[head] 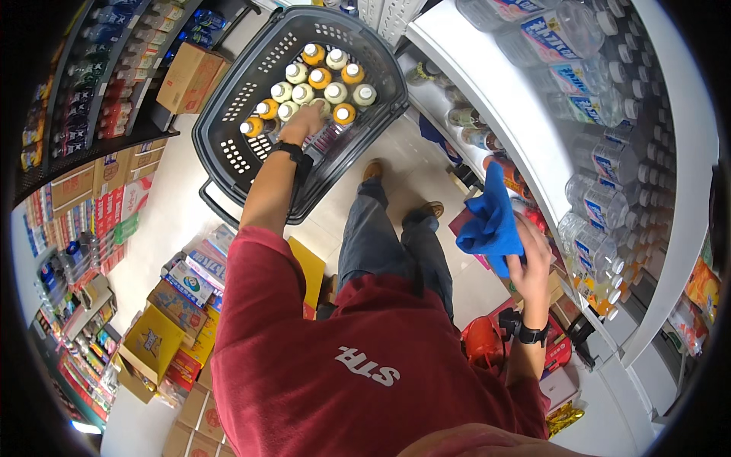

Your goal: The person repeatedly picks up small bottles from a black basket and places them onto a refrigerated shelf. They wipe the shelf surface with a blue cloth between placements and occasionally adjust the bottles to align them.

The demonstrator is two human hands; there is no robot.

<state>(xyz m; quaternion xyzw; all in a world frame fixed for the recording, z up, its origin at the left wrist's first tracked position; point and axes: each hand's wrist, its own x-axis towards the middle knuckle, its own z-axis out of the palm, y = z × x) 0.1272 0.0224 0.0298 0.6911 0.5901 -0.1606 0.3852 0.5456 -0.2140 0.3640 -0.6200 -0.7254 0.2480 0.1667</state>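
Note:
A dark grey plastic shopping basket (231, 151) stands on the floor at the upper centre. Inside it several white-capped bottles stand upright, some orange (344, 116), others pale (364, 95). My left hand (305, 123) reaches down into the basket among the bottles, at a pale one (321, 106); whether the fingers grip it cannot be told. My right hand (531, 257), at the right beside the shelf, holds a crumpled blue cloth (492, 220). Each wrist wears a black band.
White shelving (485, 103) with large clear bottles (608, 160) curves along the right. Drink shelves (111, 74) and a cardboard box (191, 80) stand at the upper left. Open cartons (151, 343) and packages crowd the lower left floor. A red bag (482, 343) lies by my right arm.

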